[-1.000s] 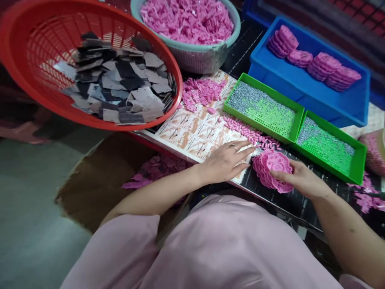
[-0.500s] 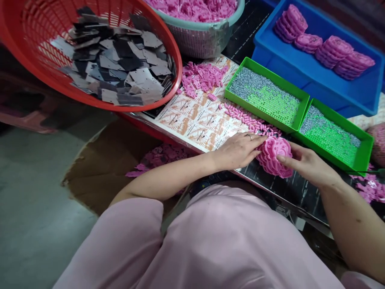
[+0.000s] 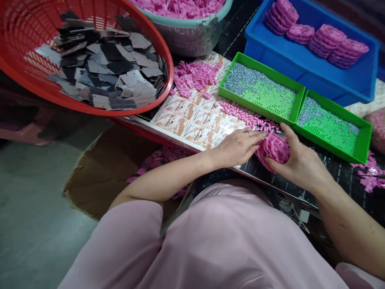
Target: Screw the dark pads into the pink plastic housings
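Observation:
A stack of pink moulded plastic pieces (image 3: 274,150) is at the front edge of the table, between my two hands. My left hand (image 3: 240,146), with a ring on one finger, presses its fingertips against the stack's left side. From the right, my right hand (image 3: 300,160) cups the stack, thumb on the near side and index finger at the far side; its other fingers are partly hidden. Small pink plastic pegs (image 3: 245,114) lie scattered just beyond the hands.
Two green trays (image 3: 332,154) of small metal screws stand behind the hands. A blue bin (image 3: 300,76) holds similar pink stacks. Loose pink parts (image 3: 195,76), a pale green basket (image 3: 188,38) of pink parts and a red basket (image 3: 129,108) of grey and black plates are leftward.
My right hand has shifted round the stack, its index finger now raised at the far side. The stack shows more of its top. The whole view has moved slightly.

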{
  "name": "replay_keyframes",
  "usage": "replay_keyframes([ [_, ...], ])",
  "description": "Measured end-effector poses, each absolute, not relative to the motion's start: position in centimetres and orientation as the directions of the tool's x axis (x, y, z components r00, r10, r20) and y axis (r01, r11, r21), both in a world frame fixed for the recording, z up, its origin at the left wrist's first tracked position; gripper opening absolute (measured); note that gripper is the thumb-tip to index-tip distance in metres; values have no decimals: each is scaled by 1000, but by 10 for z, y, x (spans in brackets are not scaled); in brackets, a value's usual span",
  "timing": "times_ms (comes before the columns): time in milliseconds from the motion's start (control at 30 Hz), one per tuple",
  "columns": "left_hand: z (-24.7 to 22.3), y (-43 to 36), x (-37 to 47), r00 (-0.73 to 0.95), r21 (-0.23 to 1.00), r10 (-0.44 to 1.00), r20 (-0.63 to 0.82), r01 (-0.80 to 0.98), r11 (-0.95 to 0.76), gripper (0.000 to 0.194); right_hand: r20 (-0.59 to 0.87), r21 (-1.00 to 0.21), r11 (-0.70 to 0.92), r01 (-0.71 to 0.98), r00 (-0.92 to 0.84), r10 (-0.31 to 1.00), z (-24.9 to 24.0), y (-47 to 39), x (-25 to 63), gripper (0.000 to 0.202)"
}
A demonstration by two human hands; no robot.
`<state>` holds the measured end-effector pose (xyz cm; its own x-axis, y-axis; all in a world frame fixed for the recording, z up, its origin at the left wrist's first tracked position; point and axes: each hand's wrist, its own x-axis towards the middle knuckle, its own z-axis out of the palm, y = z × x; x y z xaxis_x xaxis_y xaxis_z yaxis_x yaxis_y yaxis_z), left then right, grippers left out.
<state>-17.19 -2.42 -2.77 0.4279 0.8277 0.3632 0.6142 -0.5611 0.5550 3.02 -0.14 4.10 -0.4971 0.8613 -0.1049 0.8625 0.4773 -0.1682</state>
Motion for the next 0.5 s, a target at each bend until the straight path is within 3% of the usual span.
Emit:
replay_keyframes([
  [133, -24, -19, -181, 493, 511, 802, 337, 620, -596, 49, -78, -288, 381, 879, -418, 905, 50, 5, 51, 83],
  [233, -11, -13, -182, 622, 435, 744, 244, 616, -657, 60, -27, -298, 304, 905, -326, 945, 57, 9, 78, 79],
  [367, 11, -5, -160, 771, 296, 637, 23, 603, -741, 74, -99, -203, 262, 943, -286, 953, 52, 6, 102, 76],
  [500, 24, -2, -134, 773, 176, 616, -154, 635, -753, 62, -251, -8, 274, 962, -268, 930, 37, -4, 105, 71],
])
